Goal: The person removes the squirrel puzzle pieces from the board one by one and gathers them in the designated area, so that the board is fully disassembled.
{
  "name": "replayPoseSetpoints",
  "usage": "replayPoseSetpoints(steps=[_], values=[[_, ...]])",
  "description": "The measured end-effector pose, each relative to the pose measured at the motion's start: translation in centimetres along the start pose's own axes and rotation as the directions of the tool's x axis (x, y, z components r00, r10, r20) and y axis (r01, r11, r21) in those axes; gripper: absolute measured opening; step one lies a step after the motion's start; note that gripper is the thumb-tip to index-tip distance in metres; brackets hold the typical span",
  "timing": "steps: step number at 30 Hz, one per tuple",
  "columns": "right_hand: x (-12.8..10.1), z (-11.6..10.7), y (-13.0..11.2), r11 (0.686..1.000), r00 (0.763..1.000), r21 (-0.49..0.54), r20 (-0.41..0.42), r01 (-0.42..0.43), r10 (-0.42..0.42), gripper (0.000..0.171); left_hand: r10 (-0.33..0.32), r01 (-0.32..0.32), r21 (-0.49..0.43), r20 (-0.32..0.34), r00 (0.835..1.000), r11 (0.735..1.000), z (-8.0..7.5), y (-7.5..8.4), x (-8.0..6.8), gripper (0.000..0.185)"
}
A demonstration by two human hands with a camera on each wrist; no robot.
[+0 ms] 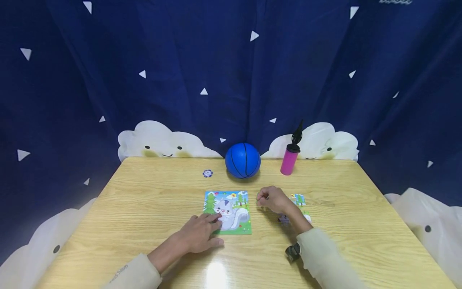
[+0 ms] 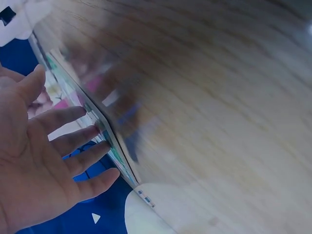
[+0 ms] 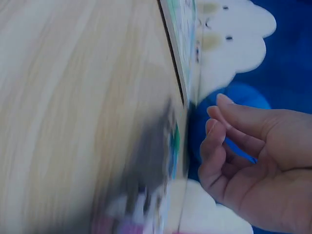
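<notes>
My left hand (image 1: pixel 200 233) lies over the lower left of a square squirrel picture puzzle (image 1: pixel 236 220), its fingertips at the picture. In the left wrist view the fingers (image 2: pixel 90 158) are spread and fairly straight along the board's edge. Just right of the puzzle, my right hand (image 1: pixel 274 199) is above the table. The right wrist view shows its thumb and fingers (image 3: pixel 214 141) loosely bent, with no object visible between them. Loose puzzle pieces (image 1: pixel 298 199) lie beside and under the right forearm, partly hidden by it.
A blue ball (image 1: pixel 243 160) stands behind the puzzle on the wooden table (image 1: pixel 151 192). Left of it lies a poker chip (image 1: pixel 207 173); to the right stands a pink hand pump (image 1: pixel 289 160) with a black nozzle. A dark blue curtain (image 1: pixel 173 100) hangs behind the table.
</notes>
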State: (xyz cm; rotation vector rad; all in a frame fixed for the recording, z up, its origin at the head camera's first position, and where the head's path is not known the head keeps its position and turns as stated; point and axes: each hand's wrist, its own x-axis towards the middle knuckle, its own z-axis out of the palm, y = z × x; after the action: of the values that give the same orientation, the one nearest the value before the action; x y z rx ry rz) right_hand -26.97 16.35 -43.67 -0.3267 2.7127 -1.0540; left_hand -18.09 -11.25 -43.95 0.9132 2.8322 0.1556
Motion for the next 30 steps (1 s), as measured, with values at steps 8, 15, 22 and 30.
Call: replayPoseSetpoints(steps=[8,15,22,30], values=[[1.8,3.7,-3.1,0.997,0.997,0.037,-0.007,0.071,-0.071,0.004,0.016,-0.015,-0.03,0.01,1.0,0.999,-0.2,-0.2,-0.3,0.063],[2.8,6.1,-5.1,0.998,0.998,0.004,0.031,0.059,-0.059,0.005,0.036,-0.036,0.008,-0.014,0.999,0.999,-0.2,-0.1,-1.1,0.063],[3.2,7.4,-6.4,0.997,0.995,0.021,0.055,0.078,-0.079,0.006,0.02,-0.02,0.004,-0.012,1.0,1.0,-0.2,-0.2,-1.8,0.064],[3.4,8.5,-7.1,0.998,0.994,-0.002,0.087,0.065,-0.065,0.005,0.018,-0.018,0.011,-0.006,1.0,1.0,-0.1,-0.4,-2.2,0.062]])
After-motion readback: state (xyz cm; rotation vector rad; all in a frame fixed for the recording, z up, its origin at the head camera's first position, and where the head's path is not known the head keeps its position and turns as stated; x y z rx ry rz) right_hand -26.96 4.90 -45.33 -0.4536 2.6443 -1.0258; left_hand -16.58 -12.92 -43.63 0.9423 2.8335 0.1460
